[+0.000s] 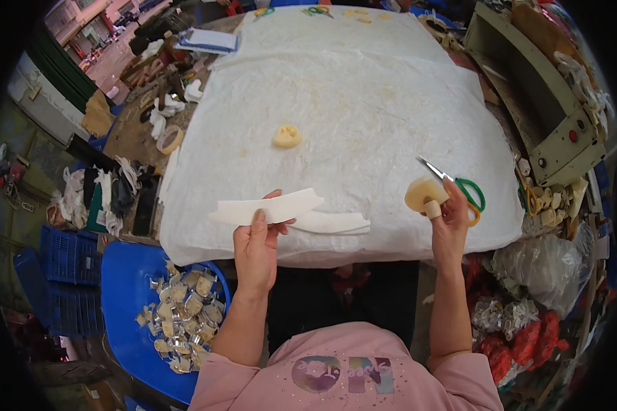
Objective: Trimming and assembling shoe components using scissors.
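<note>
My left hand (255, 241) is closed on a white curved strip (271, 207), thumb on top and fingers beneath. Partly under it, a second white strip (336, 222) lies on the white-sheeted table (370, 151). In my right hand (451, 220) is a round, yellowish piece (425, 194), gripped near its edge; a short pale cylinder shows at the thumb, perhaps a finger cover. Scissors with green and orange handles (470, 195) lie beside that hand, partly hidden by its fingers. Beyond the left hand rests a small yellowish lump (287, 136).
A blue bin (127, 322) at lower left holds several metal-and-tan pieces. Tape (170, 139) and cloths crowd the left edge. A greenish metal box (562, 130) stands at right, above clear plastic bags (552, 270). More scissors (317, 11) lie at the far end.
</note>
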`<state>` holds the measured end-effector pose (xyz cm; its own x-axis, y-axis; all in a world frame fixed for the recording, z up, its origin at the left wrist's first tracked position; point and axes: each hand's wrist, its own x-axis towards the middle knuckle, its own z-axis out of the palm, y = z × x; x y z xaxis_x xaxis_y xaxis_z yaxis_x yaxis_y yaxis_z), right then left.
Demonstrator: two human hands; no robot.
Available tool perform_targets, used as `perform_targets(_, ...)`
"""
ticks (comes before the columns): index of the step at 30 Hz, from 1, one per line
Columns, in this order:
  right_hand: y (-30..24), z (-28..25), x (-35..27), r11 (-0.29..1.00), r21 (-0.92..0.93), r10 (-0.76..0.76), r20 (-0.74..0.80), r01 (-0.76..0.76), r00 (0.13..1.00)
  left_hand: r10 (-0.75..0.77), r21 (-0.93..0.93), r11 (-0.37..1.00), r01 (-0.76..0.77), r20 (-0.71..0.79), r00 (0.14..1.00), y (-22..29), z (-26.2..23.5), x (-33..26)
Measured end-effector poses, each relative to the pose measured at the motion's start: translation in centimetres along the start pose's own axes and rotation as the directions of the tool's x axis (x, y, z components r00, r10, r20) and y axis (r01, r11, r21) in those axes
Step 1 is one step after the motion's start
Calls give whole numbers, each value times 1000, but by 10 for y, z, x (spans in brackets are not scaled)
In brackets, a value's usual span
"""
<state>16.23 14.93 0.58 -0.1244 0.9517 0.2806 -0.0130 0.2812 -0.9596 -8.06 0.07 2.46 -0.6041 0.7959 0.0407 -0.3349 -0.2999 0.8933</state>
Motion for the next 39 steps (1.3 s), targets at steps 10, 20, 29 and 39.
perform_targets(10,-38,35,-61,911,149,-413,386,386,825,-194,-197,953,232,194,962,-37,43,-44)
perform_targets(20,-28,47,-70,786,127,-616,256,605,745,-179,-223,938,265,342,922,-25,53,-61)
perform_targets(29,-24,49,-69,779,129,-625,239,614,743,-166,-139,964,225,345,924,-18,57,-64)
perform_targets(39,-11,44,-64,695,-92,-679,242,713,693,-194,8,980,200,286,938,-24,63,-69)
